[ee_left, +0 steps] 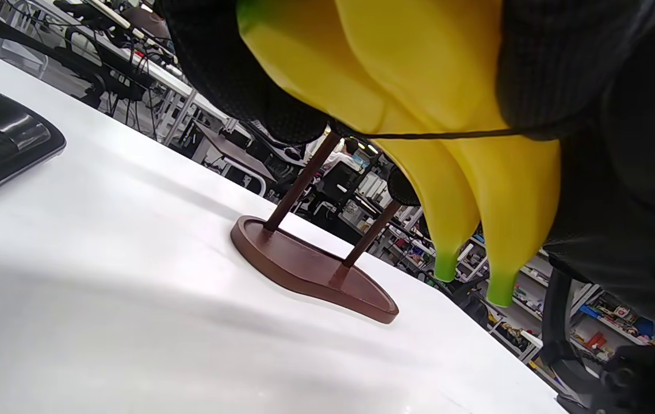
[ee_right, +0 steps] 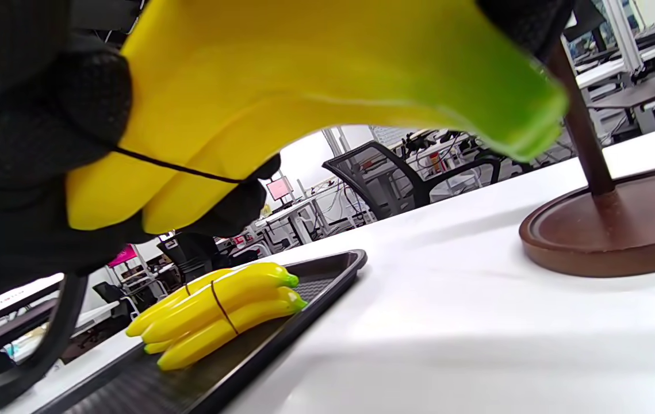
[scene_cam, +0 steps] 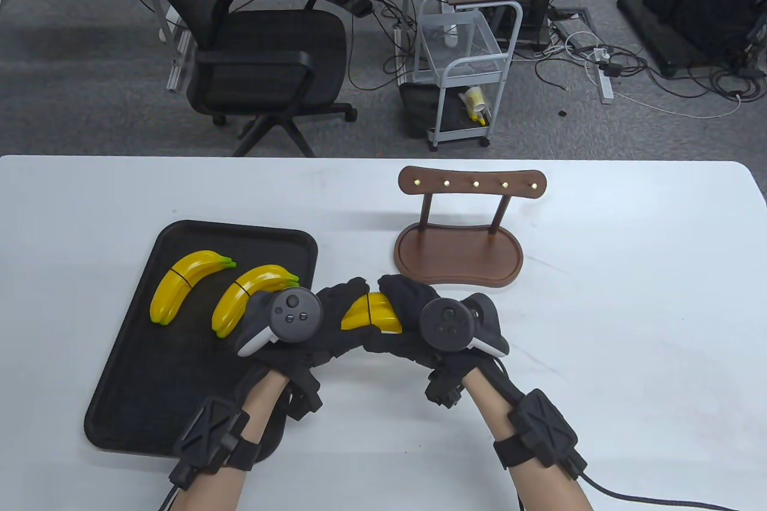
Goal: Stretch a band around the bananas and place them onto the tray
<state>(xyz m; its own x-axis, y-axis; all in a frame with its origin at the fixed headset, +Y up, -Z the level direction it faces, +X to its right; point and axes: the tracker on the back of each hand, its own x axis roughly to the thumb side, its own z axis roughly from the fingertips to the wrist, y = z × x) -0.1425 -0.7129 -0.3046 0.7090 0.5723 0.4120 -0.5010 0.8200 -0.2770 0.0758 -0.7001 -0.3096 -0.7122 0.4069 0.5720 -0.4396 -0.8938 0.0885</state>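
both hands met over the white table (scene_cam: 599, 325), just off the right edge of the black tray (scene_cam: 150, 403) and in front of the wooden stand (scene_cam: 458, 250). the left hand (scene_cam: 326, 319) and the right hand (scene_cam: 401, 319) each had gloved fingers curled around a yellow banana bunch (scene_cam: 371, 313), held between them clear of the tabletop. in the table view its visible part ran roughly left to right, with both ends hidden by the gloves. the left wrist view showed 2 green tips (ee_left: 500, 290) of this bunch pointing down, above the far edge of the table in that tilted frame, and a thin dark band (ee_left: 448, 135) running across the fruit, its ends going under the gloved fingers on either side. the right wrist view showed the same band (ee_right: 177, 168) crossing the yellow body near the right hand's fingers (ee_right: 34, 126), and a green end (ee_right: 511, 115) pointing towards the stand's post. whether the band went fully around the bunch could not be told. 2 other bunches lay on the tray: the far left bunch (scene_cam: 183, 283) and the near bunch (scene_cam: 251, 292), side by side, each with a dark band around its middle, their long axes slanting from lower left to upper right and their green ends pointing to the upper right.
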